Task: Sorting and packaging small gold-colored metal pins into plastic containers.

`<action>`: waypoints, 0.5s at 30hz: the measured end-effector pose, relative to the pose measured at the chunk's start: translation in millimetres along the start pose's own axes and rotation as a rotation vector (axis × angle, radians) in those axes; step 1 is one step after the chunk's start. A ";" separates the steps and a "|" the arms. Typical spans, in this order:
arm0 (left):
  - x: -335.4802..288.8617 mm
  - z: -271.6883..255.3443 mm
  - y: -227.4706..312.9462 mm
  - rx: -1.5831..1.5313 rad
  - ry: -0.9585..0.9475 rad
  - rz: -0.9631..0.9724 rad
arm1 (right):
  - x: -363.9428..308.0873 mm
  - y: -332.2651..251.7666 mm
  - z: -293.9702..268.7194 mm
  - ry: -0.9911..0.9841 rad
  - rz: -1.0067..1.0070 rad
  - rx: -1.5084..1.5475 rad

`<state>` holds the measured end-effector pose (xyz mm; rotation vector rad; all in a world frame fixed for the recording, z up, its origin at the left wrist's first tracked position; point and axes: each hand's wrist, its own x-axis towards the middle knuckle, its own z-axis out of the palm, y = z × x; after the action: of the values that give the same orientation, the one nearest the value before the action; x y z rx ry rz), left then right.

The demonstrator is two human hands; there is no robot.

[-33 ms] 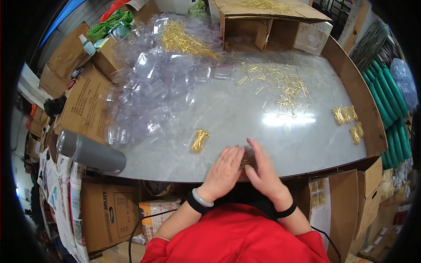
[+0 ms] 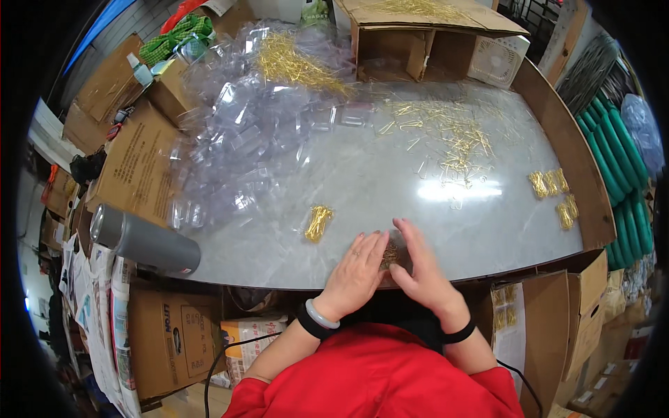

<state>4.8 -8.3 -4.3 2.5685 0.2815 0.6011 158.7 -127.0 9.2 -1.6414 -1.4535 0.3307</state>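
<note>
Left hand [image 2: 357,268], lower centre of the frame: fingers extended, thumb hidden, grip cannot be determined. Right hand [image 2: 423,277]: thumb and fingers spread, unclenched. A brownish bundle [image 2: 390,256] sits between them on the counter [image 2: 495,233]; a gold bundle [image 2: 318,224] lies just below frame centre

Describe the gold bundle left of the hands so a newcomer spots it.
Find the grey tabletop. Toward its near edge, left of the person's left hand, lies a gold bundle. Unlike the clustered bundles by the right-hand cardboard wall, it lies alone.
</note>
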 end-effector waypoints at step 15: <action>-23.0 -37.5 15.2 0.084 0.061 -0.239 | 8.0 -2.6 -10.8 -0.128 -0.132 -0.294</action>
<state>-31.5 -12.9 24.5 2.5472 0.6366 0.5891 166.7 -124.7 20.0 -1.7685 -1.7652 0.1545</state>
